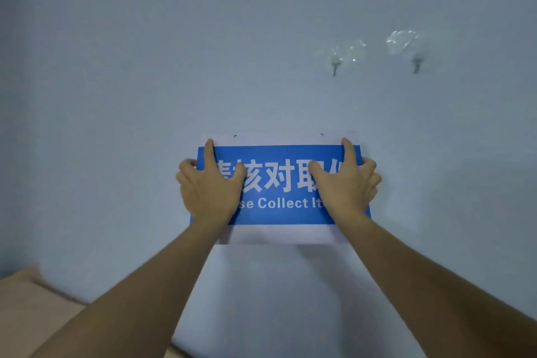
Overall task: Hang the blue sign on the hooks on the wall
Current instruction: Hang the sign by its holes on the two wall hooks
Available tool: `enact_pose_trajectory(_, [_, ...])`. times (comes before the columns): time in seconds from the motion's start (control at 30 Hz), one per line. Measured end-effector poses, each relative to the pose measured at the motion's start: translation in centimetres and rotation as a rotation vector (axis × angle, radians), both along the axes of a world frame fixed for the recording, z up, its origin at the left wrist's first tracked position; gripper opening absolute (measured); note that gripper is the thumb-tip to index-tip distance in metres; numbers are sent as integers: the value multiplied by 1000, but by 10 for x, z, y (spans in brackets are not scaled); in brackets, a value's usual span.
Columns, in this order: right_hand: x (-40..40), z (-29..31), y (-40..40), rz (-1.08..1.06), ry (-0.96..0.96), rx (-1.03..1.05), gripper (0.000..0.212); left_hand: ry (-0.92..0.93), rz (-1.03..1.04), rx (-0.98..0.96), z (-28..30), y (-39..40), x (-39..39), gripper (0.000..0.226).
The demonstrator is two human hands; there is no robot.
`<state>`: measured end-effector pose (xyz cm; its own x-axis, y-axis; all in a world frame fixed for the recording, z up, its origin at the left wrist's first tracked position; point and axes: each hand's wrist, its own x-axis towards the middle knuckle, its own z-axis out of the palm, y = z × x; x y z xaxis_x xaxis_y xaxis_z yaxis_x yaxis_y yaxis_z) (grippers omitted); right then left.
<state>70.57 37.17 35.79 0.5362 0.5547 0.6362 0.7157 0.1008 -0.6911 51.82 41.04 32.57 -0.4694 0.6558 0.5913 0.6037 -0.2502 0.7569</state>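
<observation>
1. Both forearms reach up from the bottom of the head view, and beside them at the lower left sits a brown cardboard box [26, 308], blurred.
2. Our left hand [207, 187] has its grip closed on the left end of the blue sign [279, 180]: thumb and index finger lie on the front, the other fingers curl round the edge.
3. Our right hand [347, 186] has the same grip on the right end, index finger pointing up to the white top margin.
4. We hold the sign level and upright, flat against or just off the pale wall [145, 67]; which of the two we cannot tell. Two small holes [235, 136] show along its top margin.
5. Two clear adhesive hooks [334, 65] sit on the wall, above the sign and off to its right, well apart from it and bare.
6. We judge the task partly done: the sign is in hand and facing out, but not hung. Left to do: raise it, shift it right, and slip each hole over a hook.
</observation>
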Motion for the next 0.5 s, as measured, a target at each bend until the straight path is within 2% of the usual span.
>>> enact_pose_trajectory(0.2, [71, 58, -3, -186, -1, 123, 76, 7, -176, 129, 66, 35, 81, 74])
enact_pose_trajectory(0.5, [110, 116, 3, -316, -31, 220, 70, 16, -319, 264, 138, 69, 131, 73])
